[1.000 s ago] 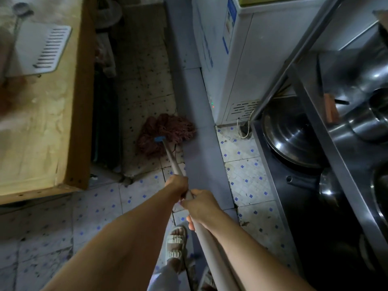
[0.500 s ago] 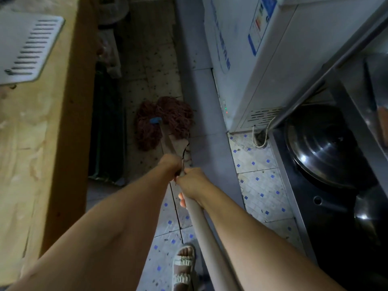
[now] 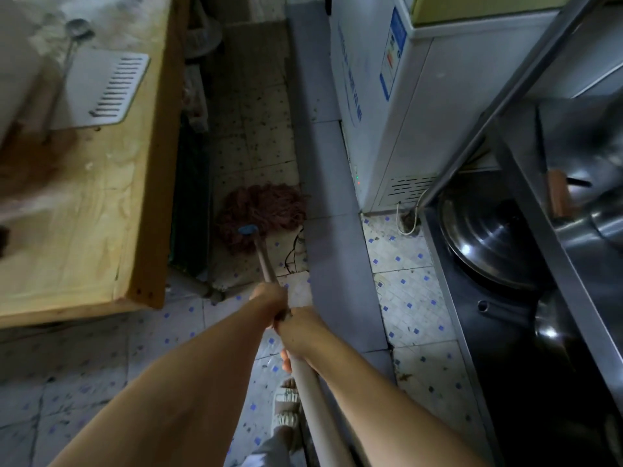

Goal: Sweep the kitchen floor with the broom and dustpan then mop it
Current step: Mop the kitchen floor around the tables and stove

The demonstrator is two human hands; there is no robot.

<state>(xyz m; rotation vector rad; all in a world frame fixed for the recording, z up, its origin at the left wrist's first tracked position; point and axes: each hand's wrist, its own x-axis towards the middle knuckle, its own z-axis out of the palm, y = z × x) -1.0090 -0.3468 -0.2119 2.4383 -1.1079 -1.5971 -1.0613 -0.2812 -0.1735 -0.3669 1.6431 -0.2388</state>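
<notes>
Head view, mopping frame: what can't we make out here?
- Mop handle: upper end cut off by the bottom edge.
- Left hand and right hand: fingers wrapped under the handle, mostly hidden by the knuckles.
- Floor beneath the wooden table: hidden by the tabletop and shadow.
- Freezer label: too small to read.
- Items on the steel shelf: blurred, cut off at right.
- Broom, dustpan: not visible.

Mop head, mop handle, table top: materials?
Mop head: reddish-brown yarn strands, likely cotton, matted and shaggy. Mop handle: pale, matte and smooth; wood or plastic, can't tell. Table top: light wood, visible grain, worn and stained.
</notes>
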